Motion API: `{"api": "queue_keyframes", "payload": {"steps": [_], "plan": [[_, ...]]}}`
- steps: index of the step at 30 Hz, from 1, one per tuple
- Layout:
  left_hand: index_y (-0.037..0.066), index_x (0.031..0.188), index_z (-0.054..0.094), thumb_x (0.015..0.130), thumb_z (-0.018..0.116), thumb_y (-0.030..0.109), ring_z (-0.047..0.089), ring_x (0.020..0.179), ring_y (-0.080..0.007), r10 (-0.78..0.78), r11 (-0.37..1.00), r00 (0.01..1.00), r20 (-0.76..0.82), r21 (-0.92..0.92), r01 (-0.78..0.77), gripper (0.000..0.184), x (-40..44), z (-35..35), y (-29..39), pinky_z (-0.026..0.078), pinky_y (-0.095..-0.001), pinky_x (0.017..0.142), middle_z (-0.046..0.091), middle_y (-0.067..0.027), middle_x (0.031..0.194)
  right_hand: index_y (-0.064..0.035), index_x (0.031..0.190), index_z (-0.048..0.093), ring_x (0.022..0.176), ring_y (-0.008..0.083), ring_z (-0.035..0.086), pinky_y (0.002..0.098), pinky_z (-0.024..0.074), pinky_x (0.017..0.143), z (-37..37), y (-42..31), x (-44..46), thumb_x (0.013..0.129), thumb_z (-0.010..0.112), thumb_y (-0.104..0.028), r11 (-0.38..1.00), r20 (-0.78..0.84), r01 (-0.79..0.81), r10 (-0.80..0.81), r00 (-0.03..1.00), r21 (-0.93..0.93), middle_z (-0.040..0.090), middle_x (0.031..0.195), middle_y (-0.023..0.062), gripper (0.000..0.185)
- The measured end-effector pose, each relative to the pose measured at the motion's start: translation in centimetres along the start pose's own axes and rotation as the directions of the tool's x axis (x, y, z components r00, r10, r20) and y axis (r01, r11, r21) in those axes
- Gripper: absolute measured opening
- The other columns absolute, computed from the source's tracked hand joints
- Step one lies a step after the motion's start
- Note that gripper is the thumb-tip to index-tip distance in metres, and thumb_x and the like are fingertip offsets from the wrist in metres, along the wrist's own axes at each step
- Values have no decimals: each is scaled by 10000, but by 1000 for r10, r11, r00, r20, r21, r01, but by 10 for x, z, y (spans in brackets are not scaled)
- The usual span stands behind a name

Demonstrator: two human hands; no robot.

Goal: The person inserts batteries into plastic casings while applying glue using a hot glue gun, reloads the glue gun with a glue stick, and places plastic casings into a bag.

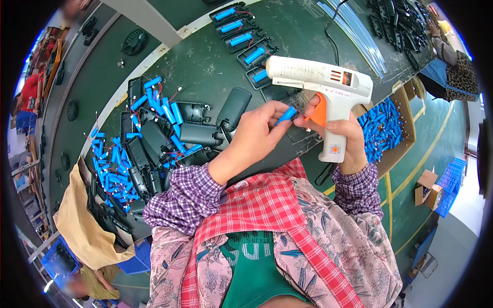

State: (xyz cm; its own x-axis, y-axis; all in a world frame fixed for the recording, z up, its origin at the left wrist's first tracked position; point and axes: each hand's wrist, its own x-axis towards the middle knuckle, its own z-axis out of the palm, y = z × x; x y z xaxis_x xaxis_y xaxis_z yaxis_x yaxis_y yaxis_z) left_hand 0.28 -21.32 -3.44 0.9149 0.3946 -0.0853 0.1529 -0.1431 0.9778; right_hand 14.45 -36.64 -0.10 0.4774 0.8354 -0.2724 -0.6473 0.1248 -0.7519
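My left hand (259,134) pinches a blue cylindrical battery (286,116) between thumb and fingers, just above the table edge. Wrapped round the handle of a white hot glue gun (328,77) is my right hand (349,134), with its fingers by the orange trigger (320,109). The gun's nozzle points left, over a row of black plastic housings (229,16) with blue batteries lying in them. Right beside my left hand rests a smooth black cover (234,107). Whether the trigger is pressed I cannot tell.
A heap of loose blue batteries (110,174) and black housings lies left on the green table (205,72). Clear glue sticks (357,36) and black parts (398,25) lie at the far right. A cardboard box (400,155) of blue batteries stands right of me. Other people are at left.
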Motion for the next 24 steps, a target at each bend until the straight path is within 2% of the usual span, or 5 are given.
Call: {"api": "queue_keyframes", "payload": {"steps": [7, 9, 13, 15, 24], "plan": [[55, 996, 672, 821, 699, 61, 648, 761, -297, 151, 963, 989, 6, 225, -148, 177, -2, -3, -4, 517, -378, 664, 625, -115, 877, 42, 1220, 529, 1008, 378, 650, 496, 486, 984, -8, -18, -4, 687, 643, -160, 994, 51, 40, -35, 998, -99, 634, 1064, 171, 582], [59, 996, 675, 817, 712, 81, 639, 759, -307, 223, 922, 974, -38, 332, -198, 184, 3, -8, -2, 517, -395, 666, 628, -107, 894, 48, 1240, 522, 1024, 381, 647, 494, 464, 1012, -16, -26, -8, 676, 630, -149, 942, 52, 76, -62, 997, -326, 641, 1076, 170, 606], [76, 995, 686, 801, 734, 98, 627, 814, -288, 289, 873, 951, -113, 438, -214, 201, 16, -15, -1, 516, -401, 681, 628, -87, 915, 62, 1307, 486, 1053, 312, 624, 472, 450, 1018, -11, -46, -30, 643, 604, -85, 902, -110, 127, -188, 976, -412, 619, 1109, 156, 689], [80, 961, 673, 793, 743, 114, 606, 886, -286, 356, 776, 928, -111, 589, -227, 185, 25, -15, -2, 502, -405, 723, 622, -74, 913, 69, 1328, 470, 1049, 286, 612, 441, 455, 999, -20, -56, -35, 636, 592, -63, 877, -113, 101, -173, 978, -469, 607, 1115, 152, 715], [90, 847, 593, 747, 772, 163, 547, 887, -288, 446, 619, 890, -90, 750, -235, 218, 47, -5, -22, 428, -420, 750, 565, -78, 881, 67, 1292, 517, 985, 223, 618, 345, 462, 924, -17, -75, -30, 644, 539, -3, 722, -119, -145, 88, 989, -676, 633, 1079, 133, 653]]}}
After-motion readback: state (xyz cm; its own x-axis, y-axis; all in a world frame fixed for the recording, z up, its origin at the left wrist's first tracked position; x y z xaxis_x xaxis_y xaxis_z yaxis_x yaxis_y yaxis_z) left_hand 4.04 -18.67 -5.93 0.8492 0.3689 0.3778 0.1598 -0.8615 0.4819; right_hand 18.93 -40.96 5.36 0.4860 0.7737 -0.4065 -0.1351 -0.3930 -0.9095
